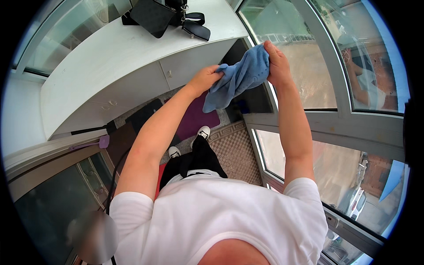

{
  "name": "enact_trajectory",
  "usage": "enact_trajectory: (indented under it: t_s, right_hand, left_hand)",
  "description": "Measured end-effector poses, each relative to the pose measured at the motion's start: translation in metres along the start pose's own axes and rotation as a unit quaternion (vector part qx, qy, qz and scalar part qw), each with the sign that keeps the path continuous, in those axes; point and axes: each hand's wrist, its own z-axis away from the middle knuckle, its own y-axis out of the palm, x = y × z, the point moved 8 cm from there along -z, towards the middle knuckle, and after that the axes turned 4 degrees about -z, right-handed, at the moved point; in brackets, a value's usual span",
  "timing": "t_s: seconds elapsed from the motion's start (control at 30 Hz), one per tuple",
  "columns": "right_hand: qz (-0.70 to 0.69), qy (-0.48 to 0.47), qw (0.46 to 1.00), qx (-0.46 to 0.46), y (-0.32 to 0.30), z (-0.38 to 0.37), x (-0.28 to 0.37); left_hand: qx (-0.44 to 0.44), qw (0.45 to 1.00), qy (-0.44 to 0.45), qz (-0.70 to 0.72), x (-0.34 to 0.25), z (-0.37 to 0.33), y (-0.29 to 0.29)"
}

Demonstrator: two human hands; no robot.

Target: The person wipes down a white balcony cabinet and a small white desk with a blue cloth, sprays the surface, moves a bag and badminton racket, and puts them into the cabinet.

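A blue cloth (240,78), soft like a towel, hangs bunched between my two hands in front of the windows. My left hand (206,81) pinches its left side, with a loose corner drooping below. On the right, my right hand (278,64) is closed on the upper right edge, thumb upward. Both arms are stretched out ahead of me, and the cloth is held in the air beside the right end of the white counter.
The white counter (101,53) has cabinet doors below and a black bag (154,17) on top. Framed windows (300,66) run along the right. A purple mat (201,119) and a patterned mat (236,150) lie on the floor. A purple fly swatter (104,141) is at left.
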Motion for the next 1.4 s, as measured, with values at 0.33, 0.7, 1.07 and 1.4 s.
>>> enact_trajectory:
  t_s: [0.33,0.7,1.07,1.4]
  right_hand:
    - [0.603,-0.098,0.791,0.023,0.103,0.038,0.036]
    - [0.117,-0.144,0.942,0.278,0.224,0.035,0.007]
    - [0.054,0.123,0.93,0.342,0.354,0.003,-0.153]
    - [0.042,0.274,0.85,0.448,0.464,0.134,-0.266]
  left_hand:
    - [-0.128,0.988,-0.017,0.08,-0.126,0.122,-0.17]
    - [-0.186,0.952,0.152,0.19,-0.255,0.266,-0.222]
    - [-0.311,0.818,0.201,0.441,-0.109,0.393,-0.14]
    - [-0.659,0.625,0.17,0.383,-0.057,0.618,-0.092]
